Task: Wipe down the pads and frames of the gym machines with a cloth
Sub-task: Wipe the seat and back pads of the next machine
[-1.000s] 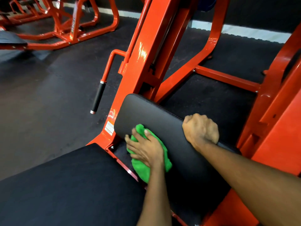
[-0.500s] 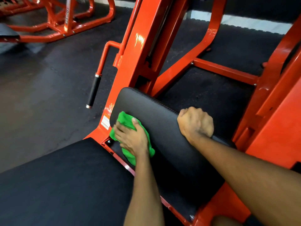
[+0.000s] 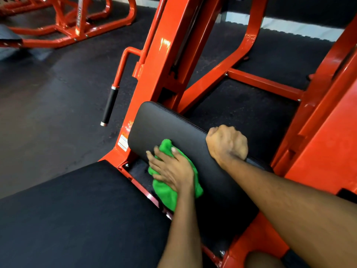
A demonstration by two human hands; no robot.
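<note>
A black back pad (image 3: pixel 164 124) is mounted on the orange machine frame (image 3: pixel 170 55). My left hand (image 3: pixel 172 169) presses a green cloth (image 3: pixel 166 192) flat against the pad's lower left part, fingers spread over it. The cloth's lower end hangs toward the gap above the black seat pad (image 3: pixel 77 219). My right hand (image 3: pixel 227 144) grips the pad's upper edge, its fingers curled over the far side and hidden.
A black-gripped handle (image 3: pixel 109 105) hangs from an orange bar left of the pad. Orange frame beams (image 3: pixel 266 84) cross behind and rise at the right. Another orange machine (image 3: pixel 77 26) stands at the far left on the dark rubber floor.
My left hand slid the cloth left toward the pad's edge, then back right and slightly down. My right hand kept its hold on the pad's top edge.
</note>
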